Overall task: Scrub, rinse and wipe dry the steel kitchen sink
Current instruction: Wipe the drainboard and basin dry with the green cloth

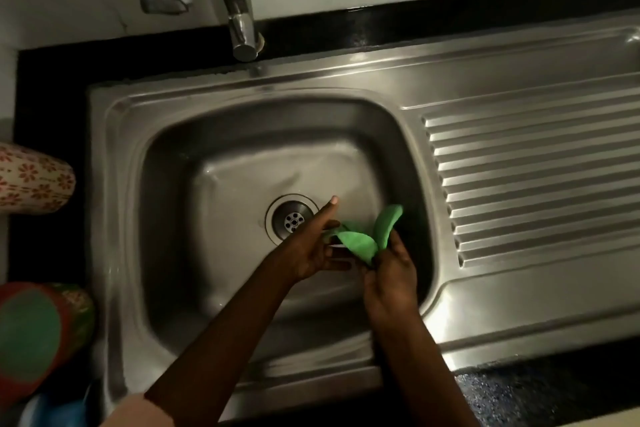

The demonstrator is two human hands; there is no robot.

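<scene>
Centrally, the steel sink (166, 253) is set into a dark desk (554, 388), its basin lying under the tap (242, 35) and its ribbed drainboard (536, 177) stretching to the right; no water is seen running. Over the basin, just right of the drain (292, 220), a green cloth (367, 236) is held between both hands. It is pinched from below by the right hand (389, 282), fingers curled round its bunched end, while it is supported by the left hand (311, 246), whose fingers look mostly extended with the thumb raised; how firmly that hand is closed on the cloth cannot be told. The cloth is judged to be in the course of being folded or unfolded before use. A slip could be expected here: if the right pinch is loosened while the left stays slack, the cloth would be dropped into the basin. At the left edge, a flowered container (34, 177) and a red and green one (38, 333) are stood on the desk.
</scene>
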